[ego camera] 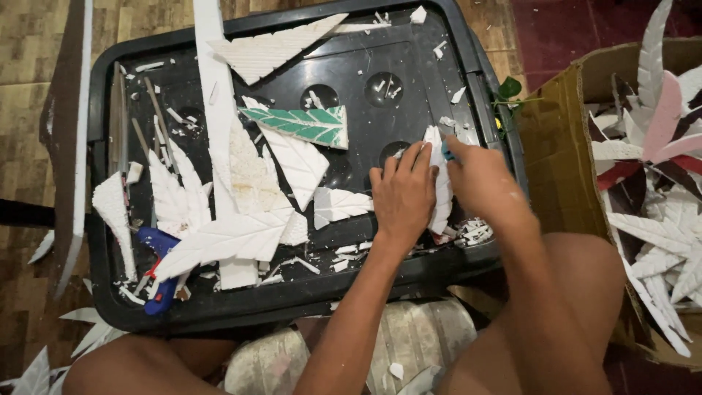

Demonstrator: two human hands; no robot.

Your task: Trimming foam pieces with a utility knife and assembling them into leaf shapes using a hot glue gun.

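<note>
Left hand [401,196] pinching a white foam leaf [441,192] on the black tray [292,307]. Right hand [479,175] closed on a small blue cutter [447,151]. Probably light and crumbly; best held by the flat sides.

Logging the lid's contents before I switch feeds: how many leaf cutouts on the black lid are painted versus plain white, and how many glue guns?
Green-painted leaf cutout: 1
Plain white leaf cutouts lying loose on the black lid, roughly, since they overlap: 7
White piece held between left hand and right hand: 1
Blue glue gun: 1
Total: about 10
</note>
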